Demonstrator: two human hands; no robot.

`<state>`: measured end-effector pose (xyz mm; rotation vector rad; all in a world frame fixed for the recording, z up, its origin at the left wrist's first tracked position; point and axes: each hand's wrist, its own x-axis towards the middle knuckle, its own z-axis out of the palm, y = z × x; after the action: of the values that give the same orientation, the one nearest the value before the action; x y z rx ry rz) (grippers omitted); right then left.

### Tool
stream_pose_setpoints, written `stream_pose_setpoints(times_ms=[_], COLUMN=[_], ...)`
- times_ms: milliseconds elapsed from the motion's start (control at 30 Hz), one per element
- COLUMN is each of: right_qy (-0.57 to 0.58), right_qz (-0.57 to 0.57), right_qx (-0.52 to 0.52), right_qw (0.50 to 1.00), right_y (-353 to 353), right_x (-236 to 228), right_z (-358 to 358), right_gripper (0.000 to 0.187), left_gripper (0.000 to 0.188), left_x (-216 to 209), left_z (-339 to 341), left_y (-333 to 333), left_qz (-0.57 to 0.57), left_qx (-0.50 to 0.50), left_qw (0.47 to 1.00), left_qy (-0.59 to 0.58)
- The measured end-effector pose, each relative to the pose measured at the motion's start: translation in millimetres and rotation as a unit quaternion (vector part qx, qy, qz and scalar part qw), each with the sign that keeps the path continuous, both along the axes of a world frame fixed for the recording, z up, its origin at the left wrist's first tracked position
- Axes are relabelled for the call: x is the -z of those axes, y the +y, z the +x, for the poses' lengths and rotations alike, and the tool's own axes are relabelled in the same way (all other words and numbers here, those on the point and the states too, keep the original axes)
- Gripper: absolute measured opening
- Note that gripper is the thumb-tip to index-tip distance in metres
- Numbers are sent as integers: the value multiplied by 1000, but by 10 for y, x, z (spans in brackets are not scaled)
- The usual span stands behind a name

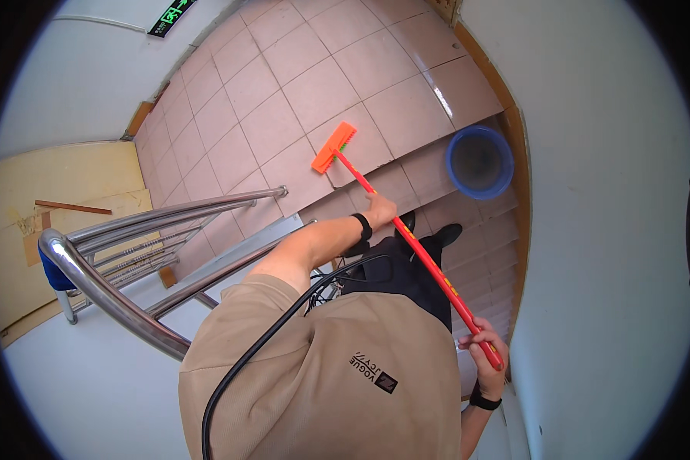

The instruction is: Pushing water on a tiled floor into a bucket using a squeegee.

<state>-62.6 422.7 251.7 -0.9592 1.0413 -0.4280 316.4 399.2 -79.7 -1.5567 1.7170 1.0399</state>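
A long-handled floor brush point(429, 261) slants from the upper middle down to the right. Its handle is red, and its orange head point(332, 149) with some green bristles rests on the pink tiles near the landing's edge. My left hand point(380, 209) is closed around the handle partway along, below the head. Close to the handle's end, my right hand point(486, 354) grips it, some fingers curled around the shaft. A blue bucket point(454, 178) with murky grey contents stands on the step to the right of the brush, against the wall; neither hand touches it.
Stairs point(483, 264) descend under my feet beside the right wall point(590, 192). A metal handrail point(115, 299) runs along my left. The tiled landing point(261, 84) spreads ahead, edged by wooden skirting. A black cable point(261, 337) hangs across my shirt.
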Motion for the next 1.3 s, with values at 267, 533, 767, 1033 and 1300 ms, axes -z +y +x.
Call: stream_pose_setpoints(times_ms=[267, 533, 767, 1033, 1300], right_qy=[-46, -63, 16, 51, 60], right_qz=[-69, -74, -92, -18, -25], right_qx=[-176, -195, -195, -35, 0], right_qw=[981, 976, 976, 998, 998], right_y=[-372, -387, -206, -13, -39], right_x=[312, 310, 175, -258, -250], right_z=[611, 923, 221, -505, -415], right_gripper=[19, 24, 26, 17, 16], left_gripper=[26, 27, 21, 78, 69], left_x=[870, 1043, 383, -313, -386], left_z=[1187, 1704, 452, -792, -741], left_y=[393, 497, 208, 393, 303], left_qz=[16, -46, -60, -32, 10], left_qx=[-625, -507, -45, -787, -778], left_qw=[779, 858, 995, 597, 605], left_qy=[52, 70, -72, 149, 168])
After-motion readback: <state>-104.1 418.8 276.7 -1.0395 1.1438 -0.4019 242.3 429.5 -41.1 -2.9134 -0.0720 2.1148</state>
